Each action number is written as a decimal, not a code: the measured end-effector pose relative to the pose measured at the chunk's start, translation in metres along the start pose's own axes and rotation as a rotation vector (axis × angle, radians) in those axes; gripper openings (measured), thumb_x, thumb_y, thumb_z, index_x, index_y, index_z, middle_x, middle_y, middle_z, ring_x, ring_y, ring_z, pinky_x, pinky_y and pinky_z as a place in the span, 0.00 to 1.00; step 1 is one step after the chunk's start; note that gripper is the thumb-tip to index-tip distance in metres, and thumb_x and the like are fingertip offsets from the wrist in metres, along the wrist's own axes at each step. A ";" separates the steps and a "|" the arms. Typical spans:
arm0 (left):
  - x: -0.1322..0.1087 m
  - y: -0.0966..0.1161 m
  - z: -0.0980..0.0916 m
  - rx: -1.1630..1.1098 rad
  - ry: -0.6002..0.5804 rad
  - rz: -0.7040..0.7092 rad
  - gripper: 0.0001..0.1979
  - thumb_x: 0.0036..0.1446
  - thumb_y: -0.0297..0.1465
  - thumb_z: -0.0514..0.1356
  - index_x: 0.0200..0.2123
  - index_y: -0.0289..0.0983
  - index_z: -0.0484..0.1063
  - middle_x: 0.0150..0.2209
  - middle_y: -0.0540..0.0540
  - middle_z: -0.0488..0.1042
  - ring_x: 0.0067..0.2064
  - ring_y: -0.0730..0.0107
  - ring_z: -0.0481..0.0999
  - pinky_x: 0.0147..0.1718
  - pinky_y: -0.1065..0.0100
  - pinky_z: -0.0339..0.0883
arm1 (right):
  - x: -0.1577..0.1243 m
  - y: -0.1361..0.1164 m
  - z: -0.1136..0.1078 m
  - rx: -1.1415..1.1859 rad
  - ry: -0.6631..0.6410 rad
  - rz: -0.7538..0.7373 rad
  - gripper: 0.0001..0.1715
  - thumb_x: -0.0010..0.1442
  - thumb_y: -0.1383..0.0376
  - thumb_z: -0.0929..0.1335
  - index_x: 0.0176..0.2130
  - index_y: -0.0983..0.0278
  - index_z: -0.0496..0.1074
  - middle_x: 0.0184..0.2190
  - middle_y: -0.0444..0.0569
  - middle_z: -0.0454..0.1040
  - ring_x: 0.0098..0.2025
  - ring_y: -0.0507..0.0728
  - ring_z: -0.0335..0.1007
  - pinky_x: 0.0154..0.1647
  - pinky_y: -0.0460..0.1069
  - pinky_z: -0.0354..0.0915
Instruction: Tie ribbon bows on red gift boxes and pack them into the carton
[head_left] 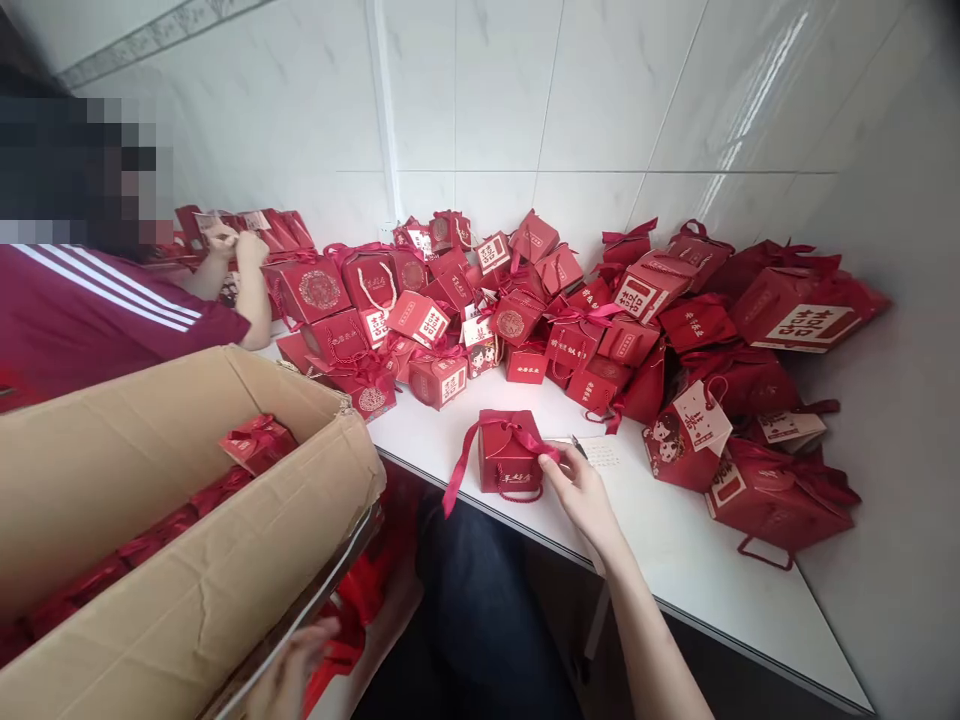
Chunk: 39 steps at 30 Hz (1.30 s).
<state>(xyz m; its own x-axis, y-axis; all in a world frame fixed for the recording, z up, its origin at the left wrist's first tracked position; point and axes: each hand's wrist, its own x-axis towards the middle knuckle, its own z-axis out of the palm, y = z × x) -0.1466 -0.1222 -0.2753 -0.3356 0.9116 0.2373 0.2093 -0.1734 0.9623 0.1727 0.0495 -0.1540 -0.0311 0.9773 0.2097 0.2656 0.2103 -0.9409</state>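
A small red gift box (496,455) with gold lettering and a twisted cord handle stands upright near the front edge of the table. Across its top runs a red ribbon (463,470), one end of which hangs loose on the left. My right hand (576,488) pinches the ribbon at the box's right side. Low in the view, my left hand (294,668) is blurred, its fingers stretched out and nothing visible in them. It is beside the outer wall of the cardboard carton (277,540), close to red material (349,625) below table height.
Many red gift boxes (450,290) are heaped along the tiled wall, more at the right (787,500). A pen (578,446) and a written paper sheet (602,452) lie behind my right hand. The carton holds ribboned red boxes (259,443). A co-worker (112,310) sits at the left.
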 end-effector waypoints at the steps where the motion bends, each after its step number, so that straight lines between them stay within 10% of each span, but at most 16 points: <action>1: -0.004 0.000 0.015 0.007 0.018 -0.056 0.11 0.53 0.44 0.53 0.29 0.55 0.76 0.27 0.47 0.80 0.25 0.52 0.78 0.22 0.51 0.72 | 0.000 -0.002 -0.002 -0.022 0.005 -0.005 0.23 0.56 0.47 0.64 0.41 0.63 0.69 0.44 0.54 0.73 0.47 0.62 0.69 0.50 0.56 0.62; 4: 0.004 0.031 0.068 0.019 -0.194 -0.234 0.12 0.41 0.49 0.60 0.24 0.50 0.75 0.27 0.43 0.78 0.31 0.49 0.78 0.28 0.53 0.73 | 0.001 -0.012 -0.008 -0.089 0.011 -0.011 0.20 0.57 0.48 0.64 0.32 0.63 0.69 0.36 0.52 0.74 0.39 0.61 0.70 0.45 0.55 0.62; 10: 0.103 0.126 0.131 0.013 -0.173 0.167 0.08 0.54 0.40 0.56 0.33 0.44 0.71 0.35 0.46 0.74 0.41 0.58 0.74 0.44 0.59 0.68 | -0.001 -0.025 -0.010 -0.182 -0.065 0.001 0.16 0.53 0.53 0.68 0.23 0.61 0.66 0.22 0.45 0.72 0.27 0.57 0.66 0.32 0.50 0.59; 16: 0.208 0.132 0.160 0.134 -0.359 0.249 0.10 0.54 0.37 0.56 0.36 0.39 0.71 0.43 0.43 0.73 0.50 0.58 0.70 0.53 0.58 0.58 | 0.006 -0.019 -0.010 -0.144 -0.110 0.005 0.19 0.55 0.53 0.65 0.22 0.62 0.63 0.20 0.43 0.68 0.25 0.53 0.63 0.30 0.49 0.59; 23: 0.198 0.106 0.150 0.134 -0.539 0.078 0.15 0.55 0.43 0.55 0.26 0.38 0.61 0.22 0.54 0.66 0.26 0.71 0.70 0.30 0.69 0.63 | 0.017 -0.007 -0.020 -0.020 -0.159 0.058 0.23 0.54 0.47 0.65 0.23 0.63 0.61 0.20 0.43 0.65 0.24 0.52 0.60 0.29 0.49 0.58; 28: 0.173 0.122 0.138 0.105 -0.895 -0.167 0.17 0.58 0.45 0.52 0.27 0.38 0.60 0.16 0.58 0.60 0.14 0.80 0.57 0.17 0.74 0.52 | 0.023 -0.008 -0.023 0.074 -0.231 0.095 0.23 0.54 0.47 0.66 0.24 0.63 0.62 0.21 0.42 0.65 0.25 0.51 0.60 0.31 0.48 0.58; 39: 0.203 0.136 0.113 -0.194 -0.941 -0.072 0.14 0.57 0.38 0.55 0.28 0.33 0.71 0.27 0.46 0.71 0.29 0.71 0.69 0.33 0.68 0.62 | 0.027 -0.010 -0.035 0.259 -0.172 0.204 0.18 0.56 0.52 0.68 0.25 0.63 0.64 0.19 0.42 0.68 0.24 0.50 0.63 0.31 0.47 0.62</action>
<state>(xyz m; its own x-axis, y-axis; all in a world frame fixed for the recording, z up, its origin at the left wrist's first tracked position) -0.0826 0.0815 -0.1112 0.5500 0.8334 0.0548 0.0331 -0.0873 0.9956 0.2026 0.0732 -0.1299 -0.1703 0.9853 -0.0162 0.0310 -0.0111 -0.9995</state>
